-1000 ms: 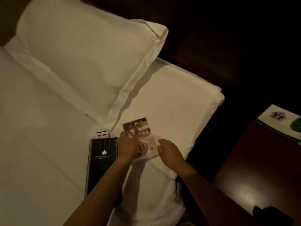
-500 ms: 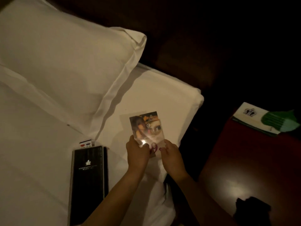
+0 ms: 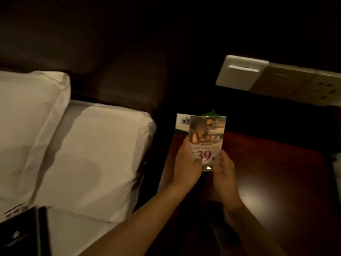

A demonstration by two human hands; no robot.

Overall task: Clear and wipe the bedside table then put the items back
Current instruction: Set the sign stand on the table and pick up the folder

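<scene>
Card stand (image 3: 206, 139) between both hands, above bedside table (image 3: 276, 172).

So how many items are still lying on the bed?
2: a black folder at the lower left, and a small card just beyond it; others may lie out of frame.

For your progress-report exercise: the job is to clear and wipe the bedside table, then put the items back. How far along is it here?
Likely done: the bedside table shows bare glossy wood, so clearing and wiping seem finished, and a white and green booklet lies at its back edge. In hand: the left hand and right hand hold a price card above the table. Left: the black folder lies on the bed.
</scene>
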